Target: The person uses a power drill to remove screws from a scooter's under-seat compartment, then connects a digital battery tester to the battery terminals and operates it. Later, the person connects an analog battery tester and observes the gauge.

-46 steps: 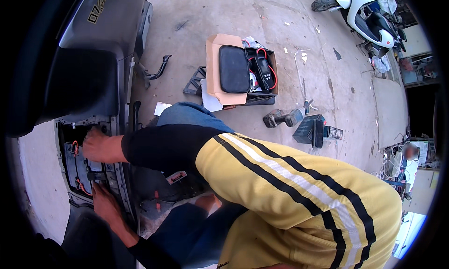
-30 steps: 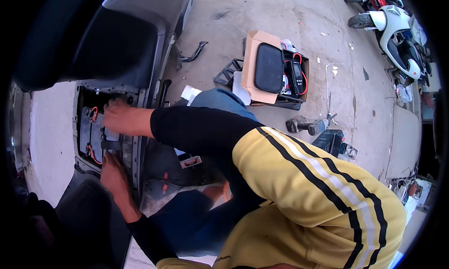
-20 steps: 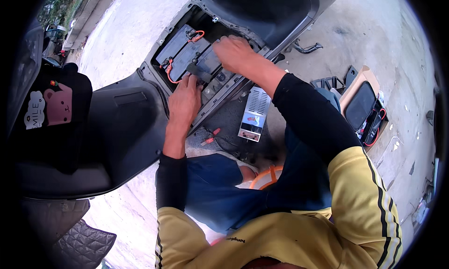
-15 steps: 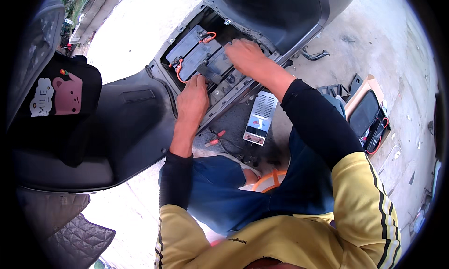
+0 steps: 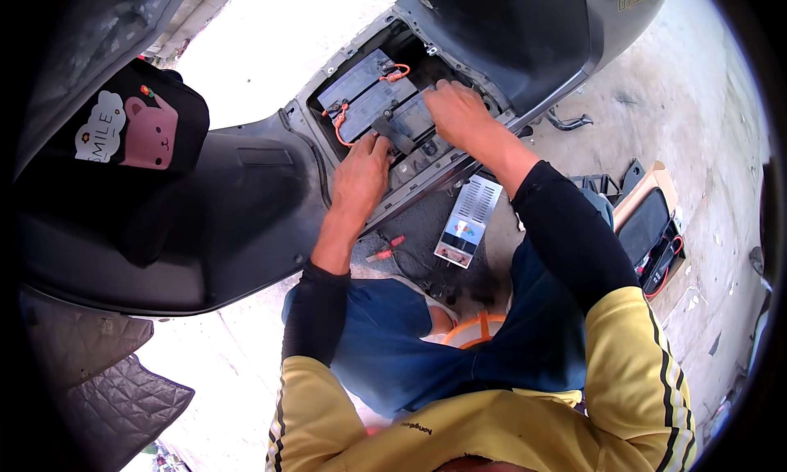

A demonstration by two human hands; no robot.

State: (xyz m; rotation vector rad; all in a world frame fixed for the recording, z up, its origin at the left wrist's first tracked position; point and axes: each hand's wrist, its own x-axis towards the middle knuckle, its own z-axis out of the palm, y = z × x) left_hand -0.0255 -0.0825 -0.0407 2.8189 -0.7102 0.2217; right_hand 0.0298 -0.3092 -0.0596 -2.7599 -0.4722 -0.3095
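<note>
Grey batteries (image 5: 357,91) with orange-red cables (image 5: 341,127) sit in the open compartment (image 5: 299,123) of a scooter's footboard. My left hand (image 5: 361,177) is at the compartment's near edge, its fingers pressed together beside a short black strap (image 5: 394,134) that lies over the near battery (image 5: 416,114). Over the right end of that battery is my right hand (image 5: 459,115), fingers curled downward. Whatever either hand pinches is hidden by the fingers.
A silver vented box (image 5: 469,220) lies on the ground below the compartment, near red clips (image 5: 387,249) on dark cables. At right is an open carton (image 5: 657,195) holding a black device. A black bag (image 5: 168,111) with a pink bear hangs at left; the scooter's seat body (image 5: 516,29) rises beyond.
The whole view has shifted, so the scooter and my hands appear a little farther right and lower. Against the batteries, both hands look nearly unmoved.
</note>
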